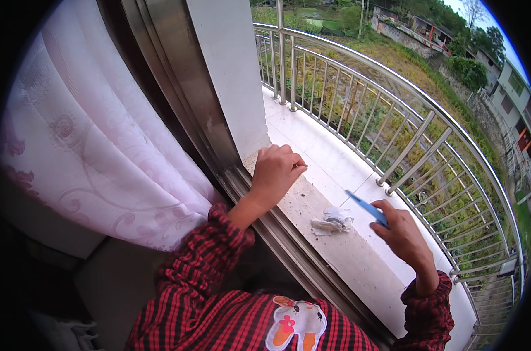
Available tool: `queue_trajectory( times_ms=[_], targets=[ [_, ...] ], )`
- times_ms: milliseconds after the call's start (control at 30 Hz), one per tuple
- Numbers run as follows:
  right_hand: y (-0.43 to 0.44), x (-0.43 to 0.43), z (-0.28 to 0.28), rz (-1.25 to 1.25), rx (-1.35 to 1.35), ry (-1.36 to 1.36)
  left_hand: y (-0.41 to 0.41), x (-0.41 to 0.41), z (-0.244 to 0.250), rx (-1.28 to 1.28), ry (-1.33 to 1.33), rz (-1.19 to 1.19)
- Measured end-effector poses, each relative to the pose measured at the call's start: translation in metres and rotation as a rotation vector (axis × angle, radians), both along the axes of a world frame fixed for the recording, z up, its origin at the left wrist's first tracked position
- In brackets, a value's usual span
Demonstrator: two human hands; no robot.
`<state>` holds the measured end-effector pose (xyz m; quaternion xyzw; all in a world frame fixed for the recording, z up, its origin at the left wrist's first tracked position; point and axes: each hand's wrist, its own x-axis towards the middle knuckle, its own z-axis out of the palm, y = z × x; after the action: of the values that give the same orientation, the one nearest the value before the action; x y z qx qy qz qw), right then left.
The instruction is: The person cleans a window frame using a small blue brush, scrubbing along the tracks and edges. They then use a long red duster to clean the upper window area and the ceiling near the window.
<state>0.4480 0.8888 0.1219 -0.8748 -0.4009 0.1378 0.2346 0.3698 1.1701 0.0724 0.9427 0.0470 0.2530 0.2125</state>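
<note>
My left hand (277, 173) hovers over the stone sill (357, 263), near the foot of the white wall. Its fingertips are pinched together with a tiny dark speck between them, too small to name. In my right hand (401, 232) is a slim blue tapered tool (367, 208), maybe tweezers, its narrow end pointing up and left above the white ledge. Crumpled white tissue (333, 221) with grey matter on it lies on the sill between my hands. A dark crumb (302, 195) and finer grit are scattered nearby.
The metal sliding-window track (291, 245) runs diagonally under my left forearm. A pinkish patterned curtain (116, 145) hangs at left beside the window frame (177, 74). Beyond the white tiled ledge (324, 169) stands a stainless steel railing (348, 74), with vegetation and houses below.
</note>
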Motion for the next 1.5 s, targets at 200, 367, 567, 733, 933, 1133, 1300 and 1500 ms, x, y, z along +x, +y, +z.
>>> queue_trajectory(
  times_ms=[200, 367, 567, 733, 933, 1133, 1300, 1500],
  targets=[
    [-0.015, 0.005, 0.009, -0.230, 0.734, 0.679, 0.017, 0.026, -0.028, 0.576, 0.111, 0.050],
    [0.007, -0.009, 0.000, -0.268, 0.898, 0.870, 0.019, 0.018, -0.005, 0.626, 0.232, -0.053],
    [0.075, -0.018, -0.058, -0.287, 0.758, 0.884, -0.001, -0.020, -0.009, 0.433, 0.240, -0.067],
    [0.159, 0.033, -0.030, -0.060, 1.312, 0.218, -0.005, -0.073, -0.012, 0.441, 0.317, 0.017],
    [0.135, 0.014, 0.000, -0.031, 1.111, 0.618, -0.005, -0.130, -0.017, 0.301, 0.308, -0.050],
    [0.099, -0.029, -0.019, -0.116, 0.925, 0.839, -0.002, -0.148, -0.027, 0.123, 0.067, 0.018],
    [0.091, -0.032, 0.006, -0.067, 0.775, 0.734, -0.014, -0.097, 0.011, 0.021, -0.254, 0.188],
    [0.085, -0.034, 0.009, -0.133, 0.807, 0.658, 0.001, -0.059, 0.045, 0.098, -0.129, -0.010]
  ],
)
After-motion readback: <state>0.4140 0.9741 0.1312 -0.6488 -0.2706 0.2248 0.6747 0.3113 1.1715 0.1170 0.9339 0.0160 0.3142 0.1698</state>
